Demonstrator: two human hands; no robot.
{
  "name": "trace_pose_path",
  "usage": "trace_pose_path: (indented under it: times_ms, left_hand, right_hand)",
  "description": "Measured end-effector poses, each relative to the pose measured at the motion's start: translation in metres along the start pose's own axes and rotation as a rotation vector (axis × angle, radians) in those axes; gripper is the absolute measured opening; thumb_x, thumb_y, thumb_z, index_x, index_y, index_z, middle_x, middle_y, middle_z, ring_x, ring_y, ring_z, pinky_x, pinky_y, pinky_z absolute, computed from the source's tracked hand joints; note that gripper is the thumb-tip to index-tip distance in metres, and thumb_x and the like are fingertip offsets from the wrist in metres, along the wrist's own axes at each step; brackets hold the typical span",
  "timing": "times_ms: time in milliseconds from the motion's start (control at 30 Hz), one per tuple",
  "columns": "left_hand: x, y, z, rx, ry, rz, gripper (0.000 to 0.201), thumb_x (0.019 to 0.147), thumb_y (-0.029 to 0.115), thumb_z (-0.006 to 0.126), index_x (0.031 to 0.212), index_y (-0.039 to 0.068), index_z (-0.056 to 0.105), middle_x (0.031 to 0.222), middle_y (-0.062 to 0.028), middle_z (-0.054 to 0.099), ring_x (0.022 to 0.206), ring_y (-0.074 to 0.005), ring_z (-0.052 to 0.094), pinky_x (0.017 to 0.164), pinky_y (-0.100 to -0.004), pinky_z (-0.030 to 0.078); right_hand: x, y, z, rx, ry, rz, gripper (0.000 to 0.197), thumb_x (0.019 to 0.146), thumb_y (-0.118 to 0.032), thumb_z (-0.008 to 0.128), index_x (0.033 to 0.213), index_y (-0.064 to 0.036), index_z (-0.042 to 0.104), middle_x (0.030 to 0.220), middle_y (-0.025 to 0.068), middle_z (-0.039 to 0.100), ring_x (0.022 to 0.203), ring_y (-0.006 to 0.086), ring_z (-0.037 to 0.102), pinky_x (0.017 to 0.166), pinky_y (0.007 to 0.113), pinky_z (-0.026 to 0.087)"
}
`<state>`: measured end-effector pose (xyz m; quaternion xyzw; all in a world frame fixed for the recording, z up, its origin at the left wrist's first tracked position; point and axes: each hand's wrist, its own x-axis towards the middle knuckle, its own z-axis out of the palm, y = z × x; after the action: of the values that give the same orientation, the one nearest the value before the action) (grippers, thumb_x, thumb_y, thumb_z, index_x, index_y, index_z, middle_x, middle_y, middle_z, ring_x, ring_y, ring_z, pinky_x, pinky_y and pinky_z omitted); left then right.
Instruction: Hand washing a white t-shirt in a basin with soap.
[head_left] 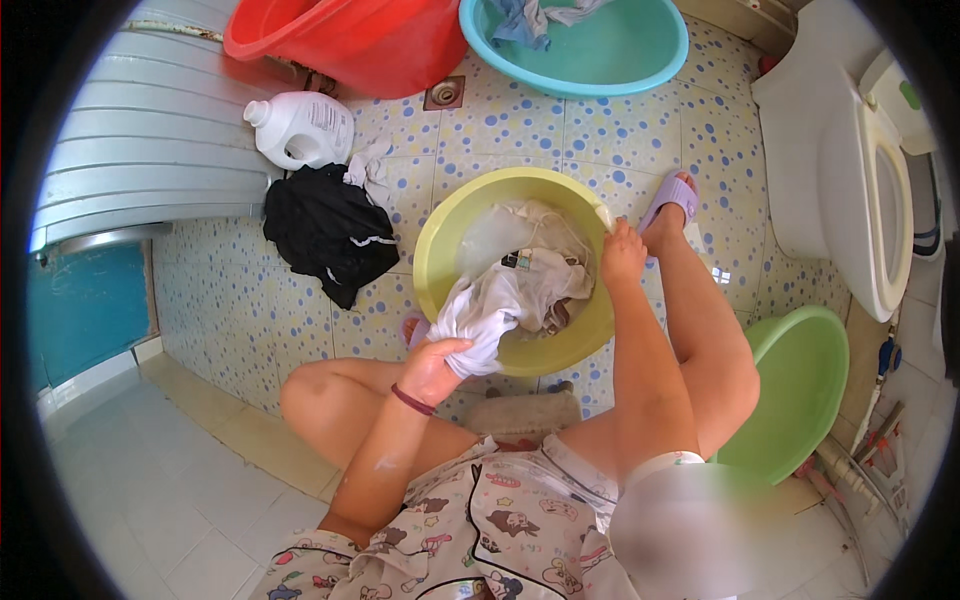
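Between my knees stands a yellow basin (437,215) with cloudy water and wet white clothes in it. My left hand (432,370) is closed round a bunched white garment (475,320), drawn up over the basin's near left rim. The rest of the garment trails into the basin, where a dark patch (517,260) shows on the cloth. At the right rim my right hand (623,252) is closed, with a small pale bar (605,215) that looks like soap sticking out at its fingertips.
Black clothing (330,230) and a white jug (302,128) lie at the left. A red tub (350,45) and a turquoise basin (600,65) with cloth stand beyond. A green basin (790,390) leans at the right, below a white toilet (835,150). A floor drain (444,93) lies ahead.
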<state>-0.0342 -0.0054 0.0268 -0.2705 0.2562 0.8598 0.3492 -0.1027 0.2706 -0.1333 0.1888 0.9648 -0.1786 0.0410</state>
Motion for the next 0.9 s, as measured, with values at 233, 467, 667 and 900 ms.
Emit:
trace_pose_path:
  times_ms: [233, 467, 667, 900]
  left_hand:
    - [-0.002, 0.000, -0.001, -0.002, -0.018, 0.011, 0.059, 0.069, -0.009, 0.046, 0.125, -0.001, 0.029, 0.123, -0.0159, 0.041, 0.113, -0.0268, 0.041, 0.098, -0.0389, 0.031]
    - [-0.003, 0.001, -0.002, 0.017, -0.108, 0.009, 0.068, 0.070, -0.010, 0.043, 0.131, 0.007, 0.019, 0.127, -0.0153, 0.036, 0.113, -0.0292, 0.041, 0.094, -0.0391, 0.035]
    - [-0.017, 0.002, 0.013, 0.109, -0.177, 0.012, 0.067, 0.070, -0.012, 0.042, 0.131, 0.007, 0.020, 0.127, -0.0138, 0.036, 0.114, -0.0276, 0.041, 0.094, -0.0381, 0.035]
    - [-0.041, -0.003, 0.025, 0.369, -0.177, 0.113, 0.061, 0.069, -0.010, 0.046, 0.126, 0.001, 0.030, 0.120, -0.0112, 0.044, 0.108, -0.0218, 0.046, 0.092, -0.0343, 0.037]
  right_hand:
    - [0.001, -0.004, -0.006, 0.015, -0.090, 0.067, 0.041, 0.078, -0.020, 0.051, 0.114, -0.0048, 0.041, 0.101, 0.0141, 0.053, 0.096, 0.0290, 0.048, 0.079, 0.040, 0.036]
    - [-0.018, -0.019, -0.028, -0.013, 0.246, -0.068, 0.056, 0.073, -0.016, 0.059, 0.122, -0.0024, 0.035, 0.116, 0.0160, 0.045, 0.110, 0.0287, 0.041, 0.092, 0.039, 0.029]
    - [-0.115, -0.097, -0.084, 0.583, 0.301, -0.486, 0.040, 0.081, -0.013, 0.047, 0.119, -0.0037, 0.042, 0.125, 0.0137, 0.040, 0.121, 0.0271, 0.030, 0.099, 0.041, 0.019]
    - [-0.156, -0.102, -0.110, 0.591, 0.012, -0.548, 0.033, 0.088, -0.022, 0.032, 0.113, -0.0084, 0.049, 0.115, 0.0116, 0.048, 0.114, 0.0264, 0.038, 0.098, 0.040, 0.017]
